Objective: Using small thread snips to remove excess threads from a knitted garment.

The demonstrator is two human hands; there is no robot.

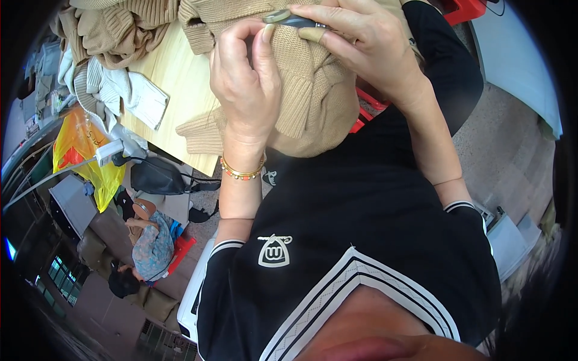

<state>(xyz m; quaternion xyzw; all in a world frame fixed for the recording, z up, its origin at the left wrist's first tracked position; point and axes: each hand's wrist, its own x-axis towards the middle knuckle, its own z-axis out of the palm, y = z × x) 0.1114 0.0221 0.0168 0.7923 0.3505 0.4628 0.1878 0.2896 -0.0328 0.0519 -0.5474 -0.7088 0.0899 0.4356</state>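
A tan knitted sweater [295, 78] lies bunched over the table edge and my lap. Above it, my right hand [364, 36] grips a small dark hand tool [295, 21] with a pale, rounded end pointing left; its exact kind is unclear. A tan cover wraps the tip of my right thumb. My left hand [247, 72] has its thumb and forefinger drawn together by the tool's pale end, over the knit. Whatever sits between those fingertips is too small to make out. A ribbed cuff [201, 133] of the sweater sticks out left of my left wrist.
More brown knitwear [114, 36] is heaped at the far left of the wooden table [171, 90], beside pale knit pieces [99, 84]. A yellow plastic bag [90, 162] and black bag [158, 175] hang near its left edge. Another person [153, 249] sits further left.
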